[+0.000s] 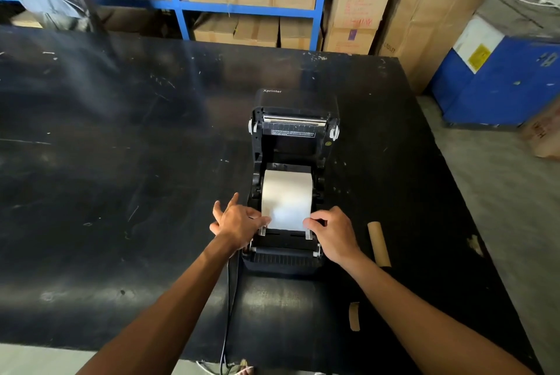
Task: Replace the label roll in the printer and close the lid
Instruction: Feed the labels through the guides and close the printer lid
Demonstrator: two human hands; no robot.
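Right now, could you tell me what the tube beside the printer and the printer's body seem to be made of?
The tube: likely cardboard; matte brown, like an empty roll core. The printer: probably moulded plastic; black, mostly matte, with a faint sheen on its raised lid.

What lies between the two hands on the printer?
In the head view, the free end of the white label roll lies between the left hand and the right hand, each at one side edge of the strip, inside the open printer.

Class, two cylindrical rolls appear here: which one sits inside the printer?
The white label roll, seated in the open printer between both hands. The brown cardboard core lies bare on the table, right of the printer.
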